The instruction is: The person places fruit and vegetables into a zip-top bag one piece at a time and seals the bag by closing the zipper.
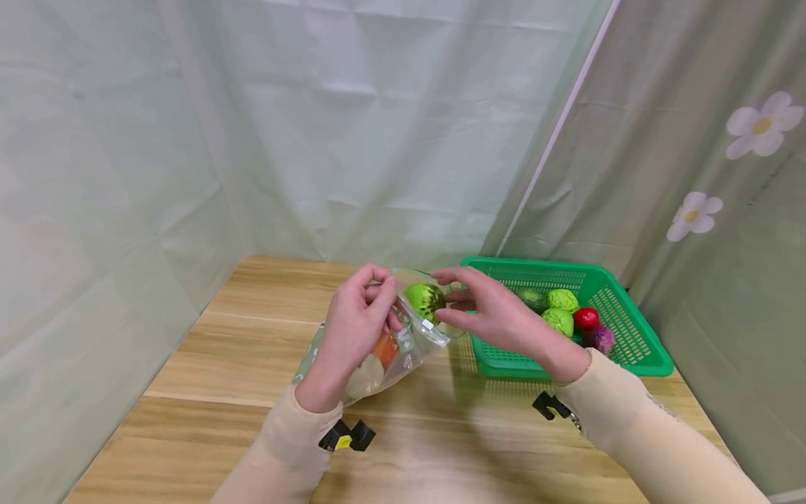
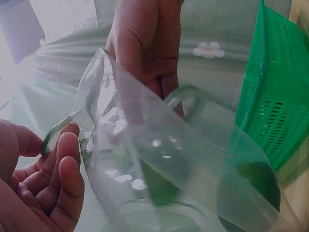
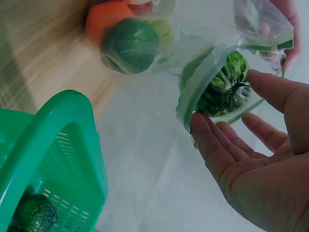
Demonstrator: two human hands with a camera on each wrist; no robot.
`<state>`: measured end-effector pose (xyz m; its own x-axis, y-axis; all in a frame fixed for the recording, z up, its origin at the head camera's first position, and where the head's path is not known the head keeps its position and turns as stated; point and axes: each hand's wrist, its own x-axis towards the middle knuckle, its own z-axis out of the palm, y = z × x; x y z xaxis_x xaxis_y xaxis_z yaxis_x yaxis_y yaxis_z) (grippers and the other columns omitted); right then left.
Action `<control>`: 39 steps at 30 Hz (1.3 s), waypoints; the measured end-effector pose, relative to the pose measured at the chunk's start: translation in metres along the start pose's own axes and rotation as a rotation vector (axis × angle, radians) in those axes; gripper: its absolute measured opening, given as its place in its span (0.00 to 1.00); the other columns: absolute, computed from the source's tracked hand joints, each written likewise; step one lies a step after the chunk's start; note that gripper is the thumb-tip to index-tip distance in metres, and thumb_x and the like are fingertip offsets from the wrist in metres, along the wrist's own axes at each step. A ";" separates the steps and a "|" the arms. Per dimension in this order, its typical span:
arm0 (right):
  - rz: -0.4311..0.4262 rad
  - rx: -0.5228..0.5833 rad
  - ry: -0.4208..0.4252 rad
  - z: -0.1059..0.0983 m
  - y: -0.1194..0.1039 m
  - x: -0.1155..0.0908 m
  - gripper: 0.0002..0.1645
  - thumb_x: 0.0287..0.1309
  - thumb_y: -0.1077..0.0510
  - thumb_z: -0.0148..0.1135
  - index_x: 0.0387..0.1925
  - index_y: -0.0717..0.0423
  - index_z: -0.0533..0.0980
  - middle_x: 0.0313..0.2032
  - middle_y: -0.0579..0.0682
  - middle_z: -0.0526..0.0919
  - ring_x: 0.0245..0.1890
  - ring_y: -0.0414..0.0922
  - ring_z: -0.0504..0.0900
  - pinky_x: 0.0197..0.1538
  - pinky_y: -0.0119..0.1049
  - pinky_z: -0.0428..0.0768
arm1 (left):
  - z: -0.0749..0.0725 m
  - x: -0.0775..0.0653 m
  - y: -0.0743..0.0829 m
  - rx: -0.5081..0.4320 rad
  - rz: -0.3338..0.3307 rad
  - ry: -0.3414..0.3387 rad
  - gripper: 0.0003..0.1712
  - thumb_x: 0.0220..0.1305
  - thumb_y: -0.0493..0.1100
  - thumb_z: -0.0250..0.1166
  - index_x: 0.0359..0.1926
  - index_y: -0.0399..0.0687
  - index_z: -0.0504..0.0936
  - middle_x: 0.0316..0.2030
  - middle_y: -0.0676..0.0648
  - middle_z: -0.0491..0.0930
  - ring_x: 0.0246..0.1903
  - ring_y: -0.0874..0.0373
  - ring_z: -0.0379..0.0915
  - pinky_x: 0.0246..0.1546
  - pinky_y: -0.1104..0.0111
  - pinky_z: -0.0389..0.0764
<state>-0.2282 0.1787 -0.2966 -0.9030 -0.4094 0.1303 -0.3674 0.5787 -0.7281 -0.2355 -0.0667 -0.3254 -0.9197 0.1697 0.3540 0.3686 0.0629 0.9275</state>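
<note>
Left hand: the fingers of a person's left hand [image 1: 354, 315] pinch the rim of a clear bag [image 1: 411, 358] above the worktop [image 1: 239, 350].
Right hand: the right hand [image 1: 491, 308] is at the bag's mouth, fingers spread and released; whether a fingertip brushes the produce cannot be told.
Green vegetable: a dark-streaked green vegetable [image 1: 418, 295] sits just inside the bag's mouth, between the two hands, its streaked end facing the right.
Bag contents: an orange item [image 1: 385, 348], a pale item [image 1: 366, 374] and a dark green round item [image 3: 129, 46] lie lower in the bag.
Green basket: at right on the worktop, a green basket [image 1: 513, 368] holds two light green heads [image 1: 557, 320], a red vegetable [image 1: 587, 319] and a purple one [image 1: 600, 339].
Backdrop: a pale curtain [image 1: 378, 140] hangs beyond the far edge.
</note>
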 end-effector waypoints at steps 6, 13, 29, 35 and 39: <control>-0.018 -0.048 0.036 -0.005 0.002 -0.006 0.28 0.74 0.57 0.74 0.71 0.49 0.79 0.67 0.49 0.81 0.62 0.50 0.88 0.62 0.47 0.88 | -0.001 0.000 -0.001 0.014 0.006 0.013 0.07 0.84 0.38 0.61 0.46 0.37 0.80 0.25 0.38 0.86 0.19 0.49 0.80 0.20 0.62 0.84; 0.011 -0.203 0.119 -0.026 0.012 -0.012 0.26 0.72 0.58 0.75 0.68 0.51 0.81 0.62 0.49 0.84 0.57 0.48 0.89 0.63 0.53 0.87 | -0.003 0.002 0.000 0.015 0.012 0.032 0.07 0.84 0.38 0.61 0.45 0.39 0.80 0.26 0.38 0.86 0.19 0.49 0.81 0.20 0.63 0.85; 0.166 -0.559 0.023 -0.072 0.065 -0.002 0.25 0.74 0.54 0.74 0.66 0.58 0.82 0.63 0.59 0.84 0.59 0.59 0.86 0.56 0.61 0.85 | -0.010 0.002 0.003 -0.016 0.002 0.060 0.08 0.85 0.40 0.59 0.45 0.40 0.79 0.30 0.38 0.88 0.21 0.47 0.81 0.22 0.67 0.85; 0.213 -0.617 -0.048 -0.073 0.079 0.009 0.28 0.74 0.54 0.73 0.69 0.60 0.80 0.65 0.64 0.82 0.60 0.62 0.85 0.57 0.63 0.84 | -0.010 0.002 0.002 -0.015 0.000 0.055 0.09 0.85 0.40 0.59 0.46 0.38 0.79 0.32 0.31 0.88 0.21 0.48 0.81 0.22 0.67 0.85; 0.219 -0.655 -0.088 -0.073 0.086 0.017 0.30 0.73 0.54 0.75 0.70 0.60 0.80 0.66 0.66 0.81 0.62 0.64 0.84 0.60 0.64 0.83 | -0.010 0.002 0.002 -0.009 0.000 0.052 0.09 0.86 0.41 0.59 0.47 0.38 0.79 0.32 0.34 0.88 0.21 0.48 0.81 0.23 0.67 0.85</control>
<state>-0.2915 0.2728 -0.3078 -0.9604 -0.2743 -0.0486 -0.2624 0.9495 -0.1722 -0.2384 -0.0759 -0.3218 -0.9256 0.1184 0.3595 0.3675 0.0536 0.9285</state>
